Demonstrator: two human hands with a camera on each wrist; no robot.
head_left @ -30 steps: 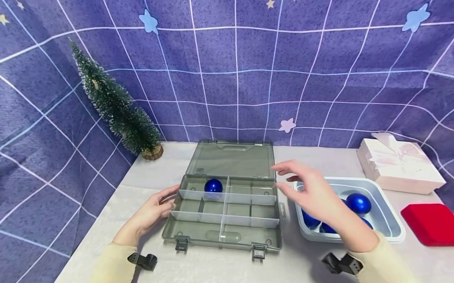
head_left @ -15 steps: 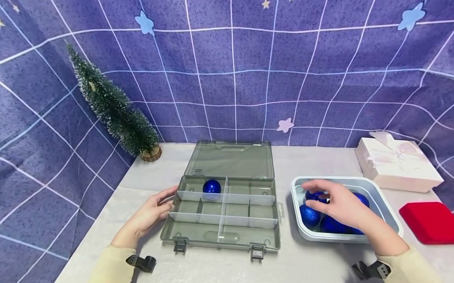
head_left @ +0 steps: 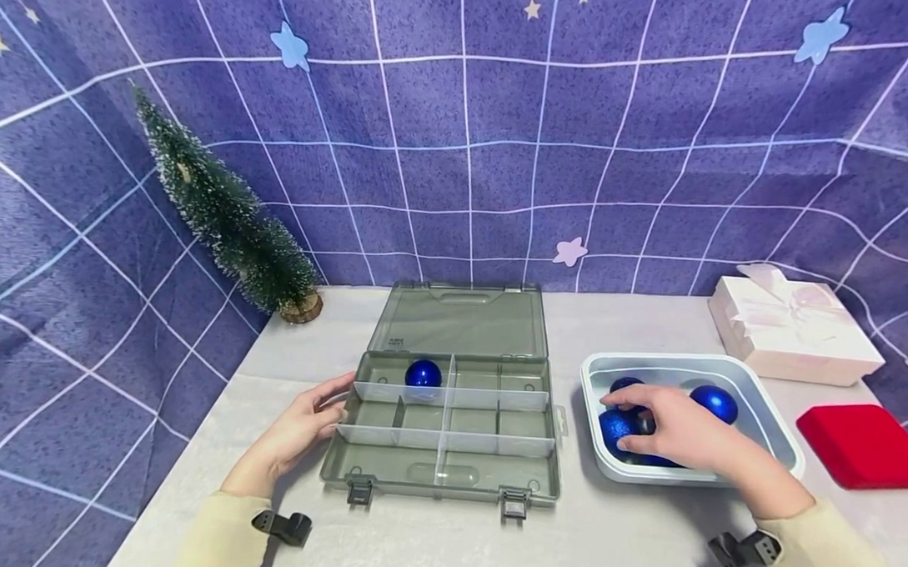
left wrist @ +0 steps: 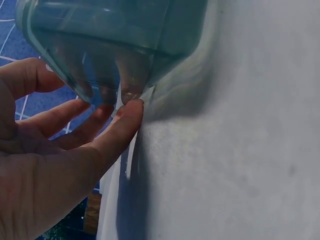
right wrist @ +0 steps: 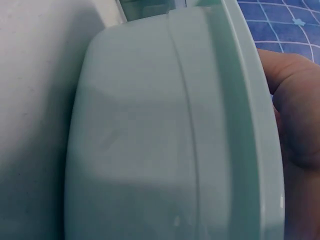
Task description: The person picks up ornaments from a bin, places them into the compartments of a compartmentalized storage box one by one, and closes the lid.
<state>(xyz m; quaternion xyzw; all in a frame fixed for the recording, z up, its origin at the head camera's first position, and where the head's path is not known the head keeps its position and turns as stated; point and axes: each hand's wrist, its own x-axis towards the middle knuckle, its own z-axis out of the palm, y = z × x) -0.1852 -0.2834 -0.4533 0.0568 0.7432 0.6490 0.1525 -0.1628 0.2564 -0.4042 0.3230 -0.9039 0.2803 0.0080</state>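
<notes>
A smoky, see-through compartment box point(head_left: 388, 463) lies with its lid back in the head view; a shiny blue bauble point(head_left: 423, 373) sits in its rear left section. My left hand point(head_left: 298, 435) rests its fingertips against the box's left wall, and the left wrist view shows thumb and fingers touching the corner point(left wrist: 75, 65). Over on the right, my right hand point(head_left: 685, 429) reaches into a pale blue tub point(head_left: 782, 445) and holds a glittery blue bauble point(head_left: 616, 426) between thumb and fingers. The tub's wall point(right wrist: 140, 135) hides those fingertips in the right wrist view.
Other blue baubles point(head_left: 714, 403) lie in the tub, some partly covered by the hand. Behind it stands a white gift box point(head_left: 801, 329) with a bow, beside a red case point(head_left: 865, 446). A small frosted tree point(head_left: 224, 213) is at the back left, before a purple cloth.
My right hand has moved from beside the compartment box rightward and down into the tub, closing round a glittery bauble. The left hand stays at the box.
</notes>
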